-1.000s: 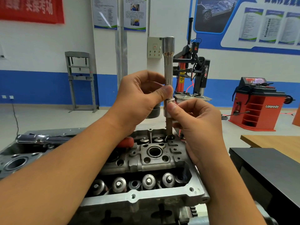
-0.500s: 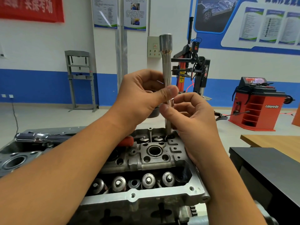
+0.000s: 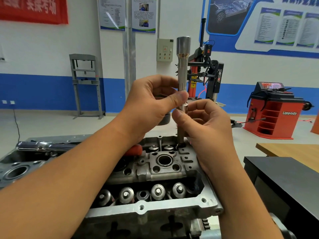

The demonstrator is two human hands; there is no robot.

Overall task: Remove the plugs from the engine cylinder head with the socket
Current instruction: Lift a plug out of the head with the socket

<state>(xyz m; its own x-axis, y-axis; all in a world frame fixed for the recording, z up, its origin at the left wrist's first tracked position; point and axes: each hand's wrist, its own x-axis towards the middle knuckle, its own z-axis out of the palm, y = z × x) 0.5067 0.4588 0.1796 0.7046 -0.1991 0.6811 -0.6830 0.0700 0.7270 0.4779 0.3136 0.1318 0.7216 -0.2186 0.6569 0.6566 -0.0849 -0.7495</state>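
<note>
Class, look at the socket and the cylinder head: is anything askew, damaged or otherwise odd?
Nothing stands out. The socket stands upright in a far hole of the cylinder head, pinched by the left hand and right hand. No damage or spill shows.

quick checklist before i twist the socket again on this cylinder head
1. Long socket upright: ok.
2. Its lower end in the well at the far edge of the cylinder head: ok.
3. Seated on a plug: cannot tell, hidden in the well.
4. Left hand grip on the shaft: ok, thumb pinching it.
5. Right hand grip lower down: ok.
6. Ratchet fitted on top: not ok, top end bare.
</note>
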